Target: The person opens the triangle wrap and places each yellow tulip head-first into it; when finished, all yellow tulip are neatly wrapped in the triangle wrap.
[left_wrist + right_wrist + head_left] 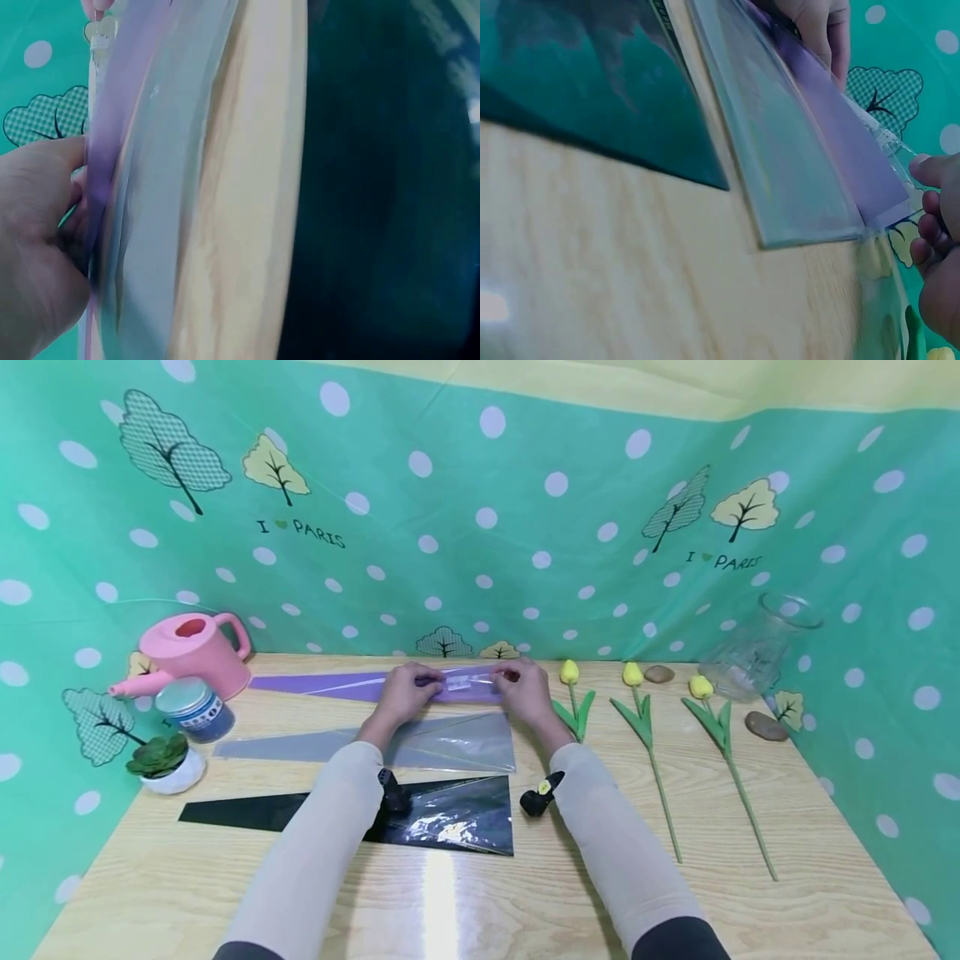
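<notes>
A long tapered purple flower sleeve (322, 683) with a clear plastic front lies along the back of the table. My left hand (405, 695) grips its upper edge near the middle; in the left wrist view the thumb and fingers of that hand (37, 240) close around the purple film. At the wide right end, my right hand (527, 695) pinches the clear film between thumb and fingers, as the right wrist view shows with the hand (939, 240) at the sleeve's corner. A grey sleeve (465, 742) and a black sleeve (247, 812) lie in front, under the forearms.
On the left stand a pink watering can (202, 656), a lidded jar (197, 710) and a potted succulent (172, 768). Three yellow artificial tulips (660, 777) lie to the right, near a glass vase (750, 652) and two stones (767, 727). A dotted green curtain (540, 510) rises behind.
</notes>
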Available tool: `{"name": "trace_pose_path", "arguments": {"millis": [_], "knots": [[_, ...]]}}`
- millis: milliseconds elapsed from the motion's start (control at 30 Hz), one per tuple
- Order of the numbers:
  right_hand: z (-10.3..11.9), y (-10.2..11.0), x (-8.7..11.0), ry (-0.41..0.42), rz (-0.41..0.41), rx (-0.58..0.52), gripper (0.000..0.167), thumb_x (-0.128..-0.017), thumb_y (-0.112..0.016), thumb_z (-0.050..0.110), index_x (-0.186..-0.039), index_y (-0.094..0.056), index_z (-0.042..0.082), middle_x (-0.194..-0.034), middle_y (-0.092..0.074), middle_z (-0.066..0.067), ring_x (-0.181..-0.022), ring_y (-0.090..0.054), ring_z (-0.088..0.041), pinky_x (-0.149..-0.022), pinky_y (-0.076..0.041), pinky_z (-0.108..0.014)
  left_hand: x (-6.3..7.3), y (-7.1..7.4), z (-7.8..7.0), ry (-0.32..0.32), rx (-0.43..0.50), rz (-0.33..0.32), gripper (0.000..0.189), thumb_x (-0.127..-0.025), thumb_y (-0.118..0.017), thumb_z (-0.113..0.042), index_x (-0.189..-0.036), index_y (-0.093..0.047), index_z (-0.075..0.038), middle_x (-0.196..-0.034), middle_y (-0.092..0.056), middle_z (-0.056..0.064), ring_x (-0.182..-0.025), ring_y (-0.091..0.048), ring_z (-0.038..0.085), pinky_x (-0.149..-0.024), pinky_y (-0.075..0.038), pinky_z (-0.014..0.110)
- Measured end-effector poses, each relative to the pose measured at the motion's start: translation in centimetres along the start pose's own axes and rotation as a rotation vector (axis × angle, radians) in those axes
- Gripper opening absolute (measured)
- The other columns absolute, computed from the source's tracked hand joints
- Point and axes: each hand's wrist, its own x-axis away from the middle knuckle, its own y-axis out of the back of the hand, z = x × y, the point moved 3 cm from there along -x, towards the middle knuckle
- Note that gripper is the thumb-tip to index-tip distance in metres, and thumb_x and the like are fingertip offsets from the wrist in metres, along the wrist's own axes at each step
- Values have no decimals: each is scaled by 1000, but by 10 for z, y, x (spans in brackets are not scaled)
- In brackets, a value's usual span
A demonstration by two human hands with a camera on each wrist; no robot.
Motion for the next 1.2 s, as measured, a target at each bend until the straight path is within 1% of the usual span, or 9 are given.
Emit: {"name": "trace_pose_path", "arguments": {"millis": [133, 233, 367, 533, 767, 900, 1000, 1100, 1200], "knots": [[0, 1, 3, 14, -11, -13, 17, -95, -71, 7, -111, -77, 7, -99, -65, -11, -91, -59, -22, -79, -54, -32, 1, 1, 0, -1, -5, -33, 18, -95, -75, -15, -110, -80, -8, -121, -74, 15, -120, -66, 34, -112, -47, 49], [1, 8, 7, 23, -9, -19, 19, -96, -70, 9, -114, -76, 8, -98, -65, -11, -90, -59, -21, -78, -52, -28, 2, 2, 0, -7, -19, -49, 15, -95, -75, -16, -107, -81, -8, -119, -75, 15, -118, -67, 34, -111, -48, 49], [2, 29, 18, 20, 3, -24, 23, -98, -70, 14, -120, -74, 9, -101, -66, -10, -92, -60, -21, -77, -53, -26, 2, 2, 0, 4, -22, -56, 16, -95, -75, -17, -107, -81, -9, -120, -75, 14, -119, -67, 34, -111, -48, 49], [-4, 63, 36, 19, -7, -19, 26, -98, -69, 14, -123, -72, 5, -103, -68, -12, -95, -63, -22, -78, -53, -24, 2, 1, 1, 8, -8, -59, 16, -96, -74, -18, -107, -81, -9, -120, -75, 14, -119, -67, 34, -111, -48, 49], [-19, 103, 72, -74, 2, 7, 32, -99, -70, 21, -126, -69, 4, -106, -66, -10, -95, -60, -17, -78, -51, -20, 1, 0, 3, 19, 25, -68, 16, -96, -74, -19, -107, -81, -9, -119, -76, 14, -118, -67, 33, -110, -49, 48], [-29, 119, 93, -124, -1, 31, 34, -99, -71, 21, -128, -67, 4, -106, -66, -11, -89, -59, -16, -71, -52, -19, 1, 0, 6, 37, 48, -71, 17, -97, -74, -21, -108, -81, -10, -119, -76, 13, -118, -67, 33, -110, -48, 48], [-36, 124, 108, -171, 7, 51, 35, -98, -71, 20, -128, -66, 3, -106, -68, -14, -84, -62, -16, -65, -54, -21, 2, 0, 7, 49, 74, -77, 17, -97, -74, -22, -108, -82, -11, -118, -76, 12, -117, -67, 32, -109, -49, 48], [-42, 126, 122, -216, 22, 83, 34, -97, -71, 19, -126, -67, 2, -103, -71, -16, -79, -66, -15, -63, -57, -24, 2, 0, 8, 43, 92, -91, 17, -97, -74, -21, -107, -82, -10, -117, -76, 13, -115, -68, 32, -107, -51, 47], [-46, 125, 131, -255, 47, 125, 33, -96, -73, 20, -123, -69, 2, -97, -74, -14, -73, -68, -14, -61, -57, -24, 3, 0, 8, 32, 105, -102, 17, -97, -74, -21, -107, -82, -9, -115, -76, 14, -114, -68, 32, -105, -52, 47]]}}
